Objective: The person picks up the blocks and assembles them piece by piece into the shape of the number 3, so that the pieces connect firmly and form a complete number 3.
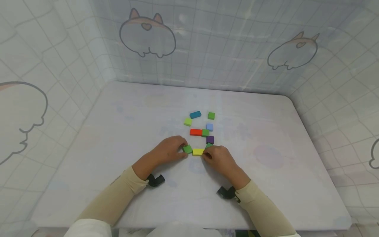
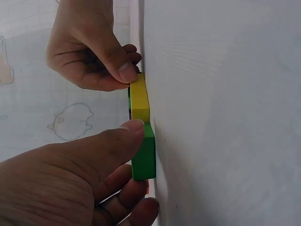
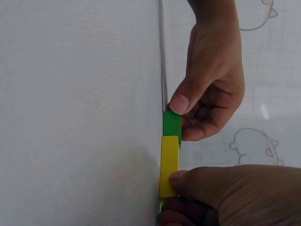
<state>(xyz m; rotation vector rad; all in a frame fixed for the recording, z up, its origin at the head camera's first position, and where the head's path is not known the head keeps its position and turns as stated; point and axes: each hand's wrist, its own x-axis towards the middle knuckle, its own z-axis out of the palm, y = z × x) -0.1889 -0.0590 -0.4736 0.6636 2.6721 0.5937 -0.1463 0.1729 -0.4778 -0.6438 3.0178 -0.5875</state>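
Note:
My left hand (image 1: 169, 150) pinches a green block (image 1: 188, 149) between thumb and fingers, at the near left corner of a small layout of blocks on the table. Just right of it lies a yellow block (image 1: 197, 152), longer than the green one. My right hand (image 1: 221, 160) grips the yellow block's right end, its thumb against the near side, as the right wrist view shows. The two blocks are end to end; in the left wrist view the green one stands slightly angled to the yellow. Another green block (image 1: 209, 144) is partly hidden behind my right hand.
Farther up stand a purple block (image 1: 210, 140), a red block (image 1: 195, 132) touching a green cube (image 1: 205, 133), and a light blue block (image 1: 209, 127). Beyond are a lime block (image 1: 188, 122), a blue block (image 1: 195, 114) and a green cube (image 1: 211, 115). Patterned curtains (image 1: 201, 49) border the white table (image 1: 142, 108).

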